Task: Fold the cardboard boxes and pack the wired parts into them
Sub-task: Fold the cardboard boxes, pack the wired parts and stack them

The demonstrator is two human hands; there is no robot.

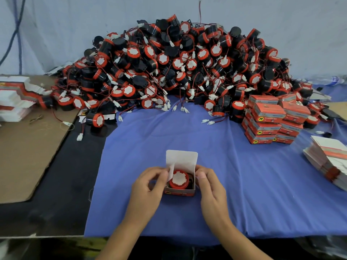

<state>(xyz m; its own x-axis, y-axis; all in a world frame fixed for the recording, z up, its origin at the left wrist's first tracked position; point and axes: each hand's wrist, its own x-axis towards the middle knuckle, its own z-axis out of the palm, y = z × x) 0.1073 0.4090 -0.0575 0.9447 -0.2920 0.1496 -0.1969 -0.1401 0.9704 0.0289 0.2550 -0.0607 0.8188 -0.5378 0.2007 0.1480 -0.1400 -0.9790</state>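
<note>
The small cardboard box (179,192) sits open on the blue cloth (244,184) right in front of the person. Its lid flap (181,156) stands up, and a red-capped wired part (179,179) is nestled inside. The left hand (148,186) pinches the box's side flap (170,172), while the right hand (210,186) grips the opposite wall, thumb against it. Beyond the box a big heap of wired parts (178,62) rises against the wall. Packed red boxes (270,121) are stacked to its far right, with flat box blanks (330,162) nearer on that side. More blanks (15,98) lie far left on a brown cardboard sheet (24,147).
</note>
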